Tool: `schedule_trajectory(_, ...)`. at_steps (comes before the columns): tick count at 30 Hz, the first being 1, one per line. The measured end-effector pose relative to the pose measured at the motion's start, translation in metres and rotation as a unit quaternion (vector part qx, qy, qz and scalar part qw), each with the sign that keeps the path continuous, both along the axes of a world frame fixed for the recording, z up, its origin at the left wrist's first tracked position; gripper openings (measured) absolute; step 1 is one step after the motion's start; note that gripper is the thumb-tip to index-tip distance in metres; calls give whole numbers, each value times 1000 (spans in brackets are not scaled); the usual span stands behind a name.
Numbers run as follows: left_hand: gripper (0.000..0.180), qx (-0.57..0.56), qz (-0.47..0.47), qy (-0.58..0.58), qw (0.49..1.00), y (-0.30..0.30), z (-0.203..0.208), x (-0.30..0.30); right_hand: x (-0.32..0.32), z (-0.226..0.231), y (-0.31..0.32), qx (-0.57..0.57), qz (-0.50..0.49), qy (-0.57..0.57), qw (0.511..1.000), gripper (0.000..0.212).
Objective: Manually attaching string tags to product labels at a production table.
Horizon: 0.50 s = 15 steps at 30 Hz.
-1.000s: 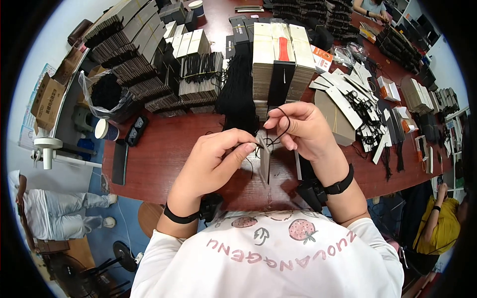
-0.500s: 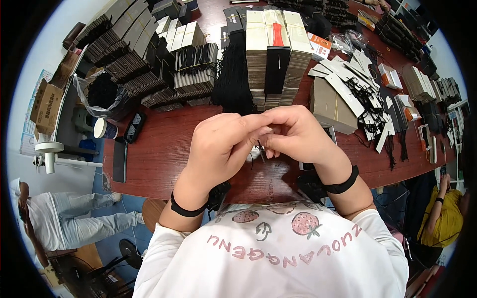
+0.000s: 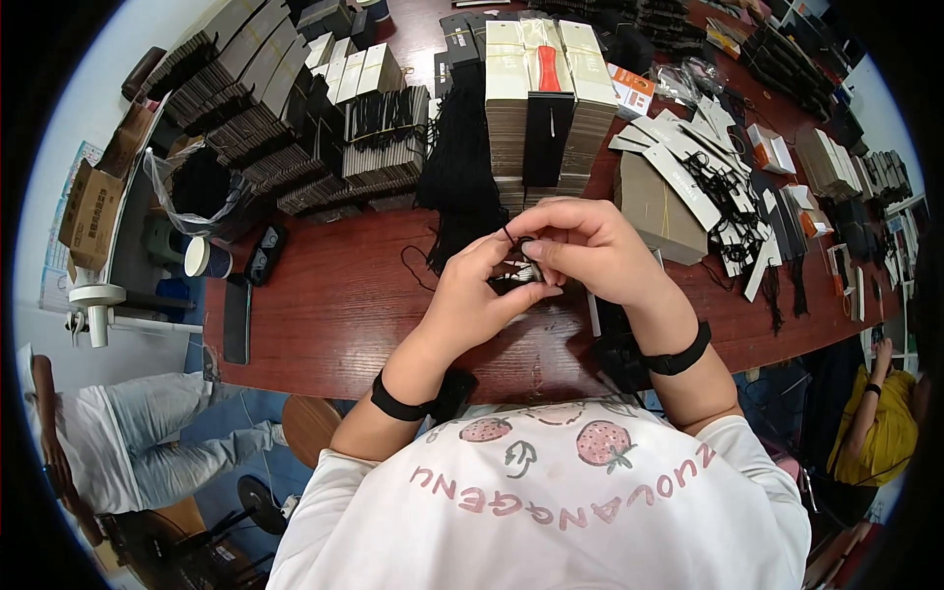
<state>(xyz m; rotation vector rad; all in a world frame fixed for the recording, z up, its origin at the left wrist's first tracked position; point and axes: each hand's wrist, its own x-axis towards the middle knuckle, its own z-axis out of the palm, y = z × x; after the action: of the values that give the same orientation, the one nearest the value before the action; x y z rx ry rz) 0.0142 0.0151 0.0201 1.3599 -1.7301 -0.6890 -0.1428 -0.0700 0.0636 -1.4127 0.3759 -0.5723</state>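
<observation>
- Left hand: raised above the near part of the table; thumb and forefinger stand parted in a curved gap. Whether its hidden fingers grip anything cannot be told.
- Right hand: close beside the left, thumb and forefinger drawn together on a black cord; remaining fingers curled.
- Location of work: the cord is at the fingertips, between the two hands, in front of the cord bundle. A small piece beside it is mostly covered by the fingers; its form cannot be made out.
- Loose cord: a thin black loop to the left of the left hand; whether it joins the held cord cannot be told.
- Table: reddish-brown, glossy.
- Cord bundle: black, hanging down beside the tall card stack, which has pale top faces.
- Red-handled tool: against the stack's front, above a black strip.
- Right side: a grey-brown block near the right hand; beyond it, loose white cards overlap, with tangled black cords among them.
- Left side: a paper cup beside a black case; a flat dark slab lies nearer the edge.
</observation>
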Motion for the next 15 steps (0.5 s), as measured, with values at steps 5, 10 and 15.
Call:
schedule_trajectory(5,49,55,14,180,982,2,3,-7,-9,3,-11,-29,-48,-2,998,11)
schedule_trajectory(10,59,70,-6,204,976,2,0,-10,-11,7,-11,-16,-43,15,999,9)
schedule_trajectory(15,62,21,-18,202,979,2,-7,-10,-6,11,-9,-165,-38,66,983,9)
